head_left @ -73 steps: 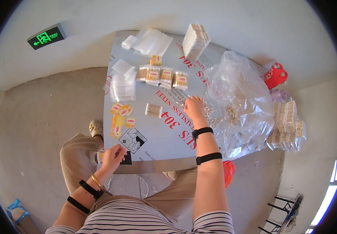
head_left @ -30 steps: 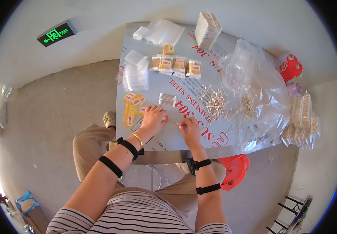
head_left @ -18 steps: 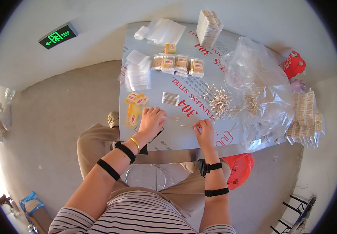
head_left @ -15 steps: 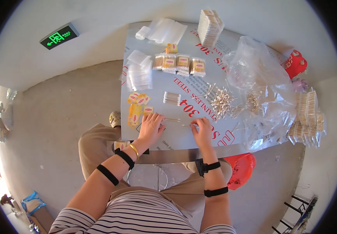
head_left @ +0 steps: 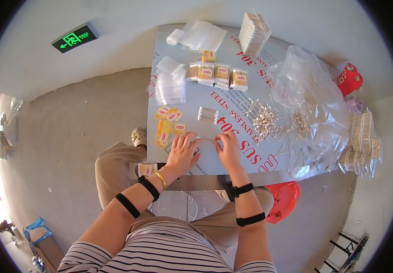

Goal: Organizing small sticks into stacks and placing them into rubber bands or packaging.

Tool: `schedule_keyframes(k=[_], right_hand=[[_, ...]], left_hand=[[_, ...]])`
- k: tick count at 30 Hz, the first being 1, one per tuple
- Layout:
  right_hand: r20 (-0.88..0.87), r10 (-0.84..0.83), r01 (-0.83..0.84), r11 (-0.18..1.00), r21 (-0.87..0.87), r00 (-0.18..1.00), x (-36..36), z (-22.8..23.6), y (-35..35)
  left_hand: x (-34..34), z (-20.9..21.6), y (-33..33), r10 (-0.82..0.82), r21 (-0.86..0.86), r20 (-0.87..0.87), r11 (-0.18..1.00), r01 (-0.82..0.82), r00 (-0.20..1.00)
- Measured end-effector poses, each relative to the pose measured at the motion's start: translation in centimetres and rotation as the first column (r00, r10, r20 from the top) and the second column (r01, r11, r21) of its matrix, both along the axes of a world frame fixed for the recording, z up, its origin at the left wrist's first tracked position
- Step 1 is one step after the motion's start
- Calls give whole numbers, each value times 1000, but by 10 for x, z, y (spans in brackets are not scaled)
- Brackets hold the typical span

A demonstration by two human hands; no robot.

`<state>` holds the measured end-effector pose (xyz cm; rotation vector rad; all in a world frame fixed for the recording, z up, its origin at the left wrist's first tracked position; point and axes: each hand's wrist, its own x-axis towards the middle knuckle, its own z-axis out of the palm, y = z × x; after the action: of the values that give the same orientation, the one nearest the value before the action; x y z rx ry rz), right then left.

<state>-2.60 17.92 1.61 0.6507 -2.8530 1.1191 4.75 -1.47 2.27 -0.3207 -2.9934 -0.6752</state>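
A few cotton swabs lie side by side on the table between my two hands. My left hand rests at their left end, its fingers stretched out and thumb apart. At the right end my right hand is closed, thumb and fingertips pinching there; the exact number of swabs is too small to tell. Just beyond is a neat row of cotton swabs. Yellow printed cards lie beside my left hand. Farther right sits a loose heap of cotton swabs.
Filled swab packs stand behind the row, with clear plastic bags to their left. A tall stack of packs is at the back. A large clear bag and more packs occupy the right. A red bag hangs below the edge.
My right hand has moved left, bringing its swab up to those by my left hand. My left hand's fingers have spread a little. The whole view has shifted slightly.
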Motion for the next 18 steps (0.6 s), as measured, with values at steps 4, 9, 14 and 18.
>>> schedule_keyframes(k=[4,9,14,18], right_hand=[[20,-58,58,998,-17,998,6,-4,6],[35,-117,119,990,-71,993,11,-5,14],[35,-225,227,970,-90,974,14,-4,37],[42,-247,249,968,-34,968,17,0,52]], left_hand=[[8,-5,10,-118,-191,9,975,117,993],[0,-17,6,-135,-301,117,939,165,984],[-30,-15,-14,-178,-314,124,926,209,976],[-57,-12,-25,-210,-315,106,920,234,972]])
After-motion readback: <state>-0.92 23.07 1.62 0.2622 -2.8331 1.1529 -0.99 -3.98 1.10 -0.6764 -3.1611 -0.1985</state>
